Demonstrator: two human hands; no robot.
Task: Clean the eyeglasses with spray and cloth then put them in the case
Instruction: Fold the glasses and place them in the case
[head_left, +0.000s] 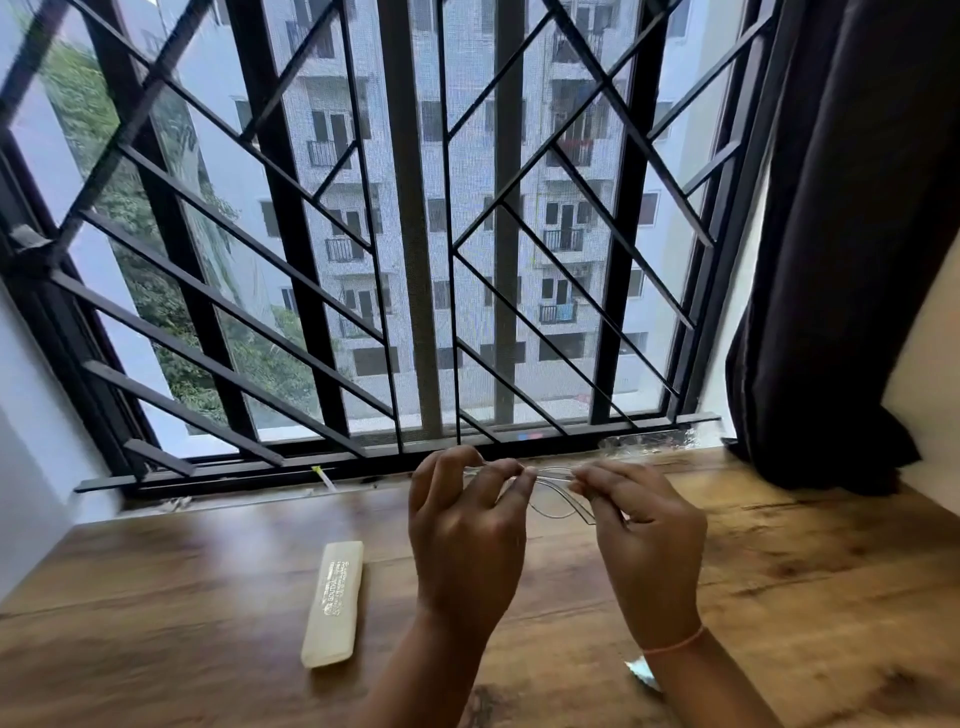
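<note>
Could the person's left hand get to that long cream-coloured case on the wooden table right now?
Probably yes, but not freely. The long cream-coloured case lies on bare wooden table beside the left hand with nothing between them. That hand, though, shares the clear-framed eyeglasses with the right hand, so it must let go first.

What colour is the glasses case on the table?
Cream with dark printed lettering; the case shows best in the head view.

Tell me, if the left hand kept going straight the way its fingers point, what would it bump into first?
Probably the window grille. The left hand points up and away over the table, holding the eyeglasses; depth is unclear.
</note>
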